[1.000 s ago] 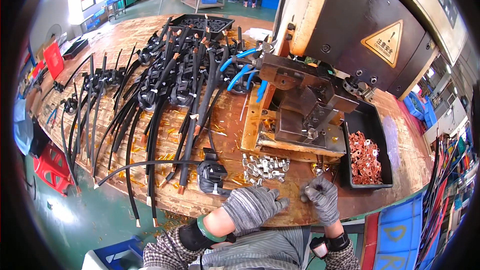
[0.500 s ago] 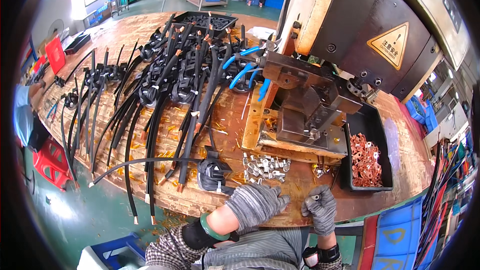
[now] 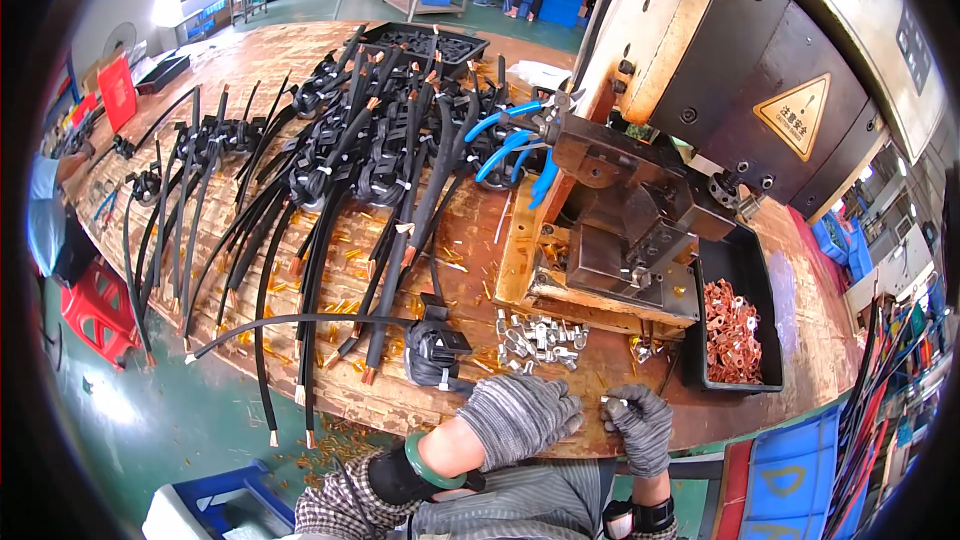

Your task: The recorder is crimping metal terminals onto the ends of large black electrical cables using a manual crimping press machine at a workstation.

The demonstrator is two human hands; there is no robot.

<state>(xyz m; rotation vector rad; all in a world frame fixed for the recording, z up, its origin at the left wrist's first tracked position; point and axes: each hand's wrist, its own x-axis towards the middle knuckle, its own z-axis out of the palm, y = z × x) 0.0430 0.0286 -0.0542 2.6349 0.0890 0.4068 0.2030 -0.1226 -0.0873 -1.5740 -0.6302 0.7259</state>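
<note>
My left hand [image 3: 522, 416], in a grey knitted glove, is closed at the table's front edge with its back up. What its fingers hold, if anything, is hidden. Beside its wrist lies a coiled black cable bundle [image 3: 432, 352], one end running toward the glove. My right hand [image 3: 641, 430], gloved too, pinches a small silver cable lug [image 3: 614, 401] between thumb and fingertips, a short gap from the left fingers. Just beyond both hands is a loose pile of silver lugs [image 3: 542, 340] on the wooden table [image 3: 480, 285].
A press machine [image 3: 625, 230] with a warning sign stands ahead right; blue-handled pliers [image 3: 510, 135] hang at its side. A black tray [image 3: 765, 380] holds copper lugs [image 3: 732, 335]. Many black cables [image 3: 350, 160] cover the left half. A person [image 3: 50, 210] is at far left.
My head view has shifted slightly, moving the scene a little. The lug in my right hand now shows more clearly at the fingertips. Both hands remain close together.
</note>
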